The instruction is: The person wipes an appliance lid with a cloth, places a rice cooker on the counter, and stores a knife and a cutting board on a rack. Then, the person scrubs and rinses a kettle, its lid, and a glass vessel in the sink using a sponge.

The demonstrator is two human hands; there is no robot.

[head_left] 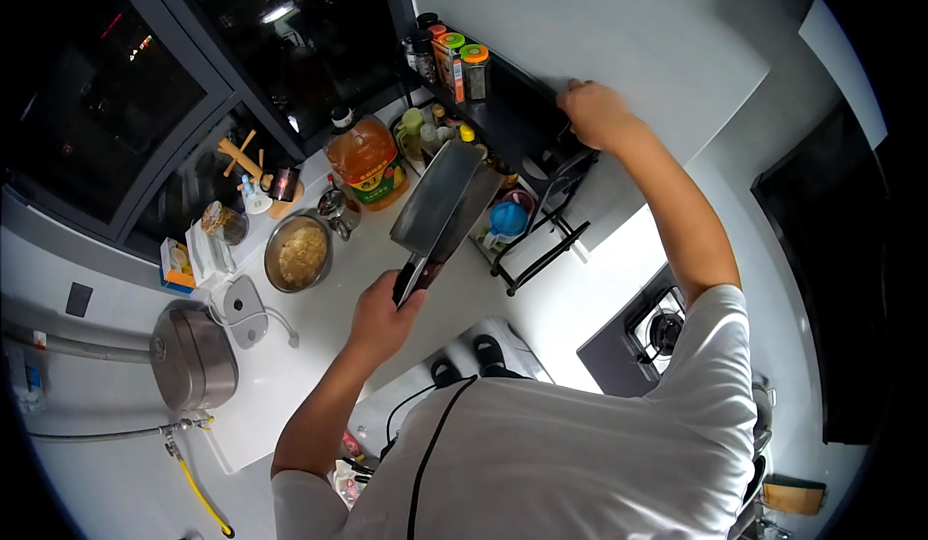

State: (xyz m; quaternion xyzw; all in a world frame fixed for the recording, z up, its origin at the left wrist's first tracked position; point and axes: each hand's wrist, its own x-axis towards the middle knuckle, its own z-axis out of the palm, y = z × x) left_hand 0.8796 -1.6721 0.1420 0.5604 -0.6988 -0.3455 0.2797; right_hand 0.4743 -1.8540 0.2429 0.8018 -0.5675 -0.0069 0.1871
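Note:
My left hand is wrapped around the dark handle of a broad-bladed cleaver, which is raised above the white counter with its blade pointing away from me. A darker strip shows along the blade's right side; whether it is a second blade or a shadow I cannot tell. My right hand is stretched out to the right end of a black spice rack, close to the wall. Its fingers are curled, and whatever they hold, if anything, is hidden.
A metal bowl of pale food, a large oil bottle and a rice cooker stand on the counter to the left. Several spice jars sit on the rack. A blue cup is below it. At the right is a gas stove.

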